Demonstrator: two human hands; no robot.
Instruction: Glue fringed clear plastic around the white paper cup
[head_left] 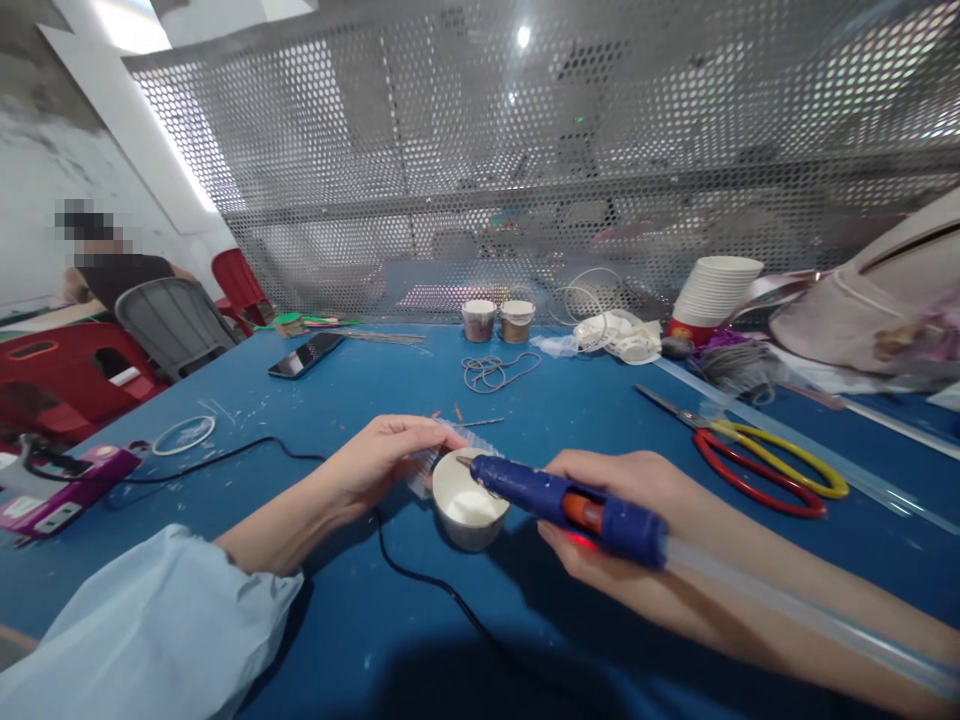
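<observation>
My left hand [390,455] is closed around the far left side of a white paper cup [471,530], whose open mouth faces me. A strip of pleated, see-through ribbon [420,472] shows between my fingers and the cup's outside. In my right hand [622,490] is a blue hot glue gun [540,492], with a clear glue stick [795,610] running out of its back end. Its nozzle points left and lies over the cup's rim; whether it touches the rim, I cannot tell. A red light glows under the gun's body.
Scissors [739,450] with red and yellow handles lie at right. Behind stand two small cups [478,322], a grey cord [495,372], a stack of paper cups [716,290] and a phone [306,355]. A black cable [427,578] crosses the blue table from a purple power strip [67,495].
</observation>
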